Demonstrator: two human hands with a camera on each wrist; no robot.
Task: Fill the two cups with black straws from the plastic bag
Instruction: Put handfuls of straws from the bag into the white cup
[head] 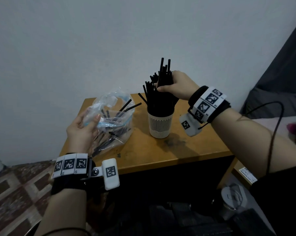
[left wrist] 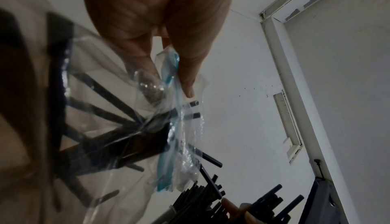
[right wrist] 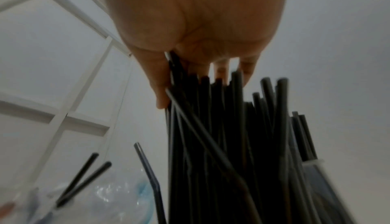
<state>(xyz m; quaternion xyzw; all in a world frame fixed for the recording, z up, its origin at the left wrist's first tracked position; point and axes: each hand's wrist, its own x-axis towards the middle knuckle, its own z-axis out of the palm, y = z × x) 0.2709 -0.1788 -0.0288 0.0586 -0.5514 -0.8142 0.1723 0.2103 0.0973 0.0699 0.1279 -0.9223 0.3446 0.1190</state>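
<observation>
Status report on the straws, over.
Right hand grips a straw bundle standing in the white cup. Left hand pinches the plastic bag, straws left inside. One cup visible.

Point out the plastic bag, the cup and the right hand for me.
plastic bag [head: 117, 132], head view, clear side panel.
cup [head: 160, 125], head view, slatted white wall.
right hand [head: 178, 86], head view, back of the hand gripping the straws.

Cup [head: 160, 124] mouth packed with straws [head: 158, 97] — bare tabletop [head: 186, 150] in front.
</observation>
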